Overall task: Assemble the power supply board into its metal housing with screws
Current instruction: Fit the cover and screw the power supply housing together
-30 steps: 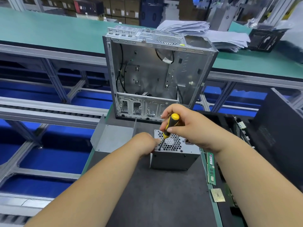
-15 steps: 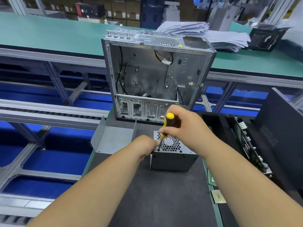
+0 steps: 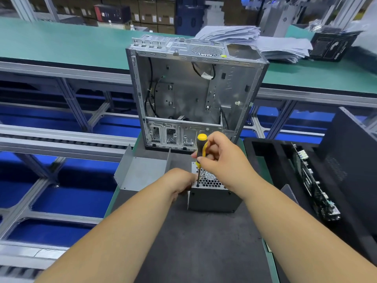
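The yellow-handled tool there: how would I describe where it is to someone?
Start at the tall open silver computer case. Before it sits a small grey metal box with a honeycomb grille. The yellow-and-black screwdriver stands upright on its corner, the only yellow thing there.

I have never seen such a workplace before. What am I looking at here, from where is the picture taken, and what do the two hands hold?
The picture comes from a camera worn on a person's head, looking forward and down at their own two arms. There is no robot.

On the dark mat stands a small grey metal box, the power supply housing, with a honeycomb grille on top. The right hand grips a yellow and black screwdriver, upright, with its tip at the near left corner of the box top. The left hand holds the box at its left side to steady it.

Behind stands an open, mostly empty computer case. To the left lies a bent metal sheet. At the right, a black tray holds circuit boards.
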